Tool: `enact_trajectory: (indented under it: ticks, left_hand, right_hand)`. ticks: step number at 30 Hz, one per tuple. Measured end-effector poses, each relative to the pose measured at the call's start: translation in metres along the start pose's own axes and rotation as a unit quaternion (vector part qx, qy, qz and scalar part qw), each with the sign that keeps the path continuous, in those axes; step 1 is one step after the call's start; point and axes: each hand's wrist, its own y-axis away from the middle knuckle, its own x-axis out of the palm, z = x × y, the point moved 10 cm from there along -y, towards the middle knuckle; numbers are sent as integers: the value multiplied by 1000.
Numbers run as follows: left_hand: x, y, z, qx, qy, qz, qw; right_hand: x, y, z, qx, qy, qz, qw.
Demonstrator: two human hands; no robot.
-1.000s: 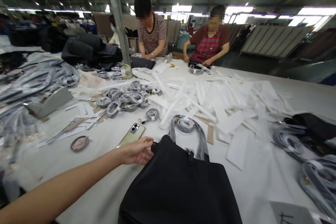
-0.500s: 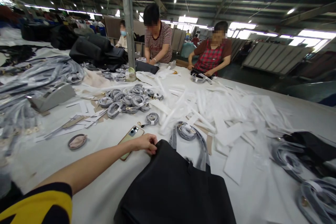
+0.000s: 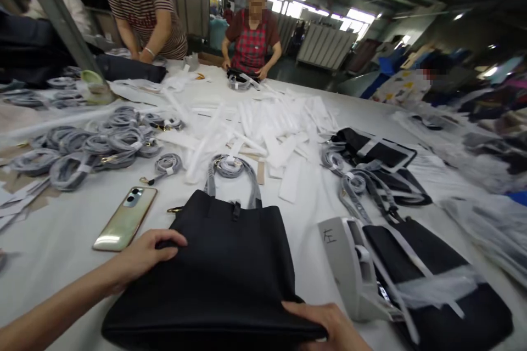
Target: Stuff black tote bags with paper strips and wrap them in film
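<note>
At the left of the frame lies a pile of coiled grey straps point(image 3: 94, 145), and below and right of it a phone point(image 3: 125, 219) rests flat, near the left wrist; an outward sweep of that forearm could knock it. The left hand point(image 3: 148, 255), just right of the phone, pinches the left side of the black bag point(image 3: 230, 263) between thumb and forefinger; a hard squeeze there could crease the material. The bag lies at the lower centre, its wrapped handles point(image 3: 254, 184) extending up the frame towards loose white sheets point(image 3: 284, 126), which could snag if the bag were pushed that way. The right hand point(image 3: 329, 326) grips its lower right corner, thumb on top; the other fingers are mostly hidden. If the two hands pull unevenly, the bag could twist. Further right stands a tape dispenser point(image 3: 341, 269); dragging the bag into it could scuff the surface.
</note>
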Motion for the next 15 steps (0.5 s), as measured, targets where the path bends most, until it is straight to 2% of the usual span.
enact_trajectory:
  ticks: [2,5,7,10,11,13,15]
  left_hand:
    - [2,5,25,-44,51,11,998]
    - [3,24,36,-55,103,40,992]
    - [-7,42,27,-8,52,31,998]
    - [-21,73,3,126,-100,-17,987]
    - [-22,84,-1,162,-143,-24,976]
    - [-13,99,0,216,-205,-1,955]
    - [-3,107,9,241,-242,9,940]
  right_hand:
    - [4,-1,2,7,-22,13,1000]
    - [5,-2,3,21,-42,27,999]
    - [1,-3,2,29,-21,16,999]
    - [-6,-1,1,15,59,-15,998]
    - [-7,0,0,6,86,-21,996]
    - [-7,3,-2,-11,140,-32,990]
    - [-9,6,-4,-29,198,-56,978]
